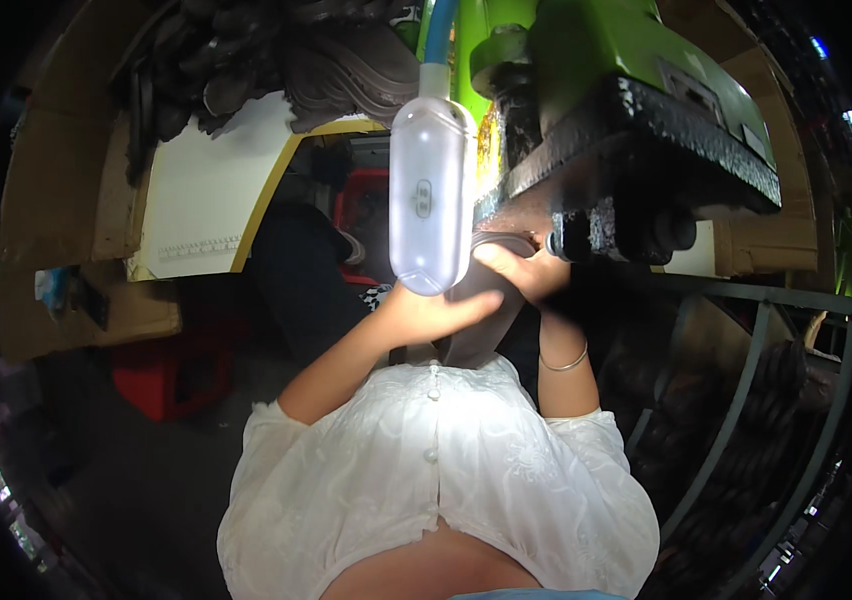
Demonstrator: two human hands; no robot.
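A grey-brown curved piece (486,325), which looks like a shoe upper, lies between my hands below the green machine (596,70). My right hand (536,268) is closed on its upper part, thumb on top, close under the machine's dark head. My left hand (426,315) is at the piece's left side. Its thumb stretches out to the right, slightly blurred, and a lamp with a frosted cover (432,190) hides most of its other fingers. I cannot see where the piece meets the machine.
Layered grey-brown pieces (346,80) are heaped at the far left, beside a white board (211,200) with a yellow edge. Cardboard (56,170) borders the left. A red stool (171,375) stands lower left. Metal rack bars (736,410) run along the right, with dark pieces behind.
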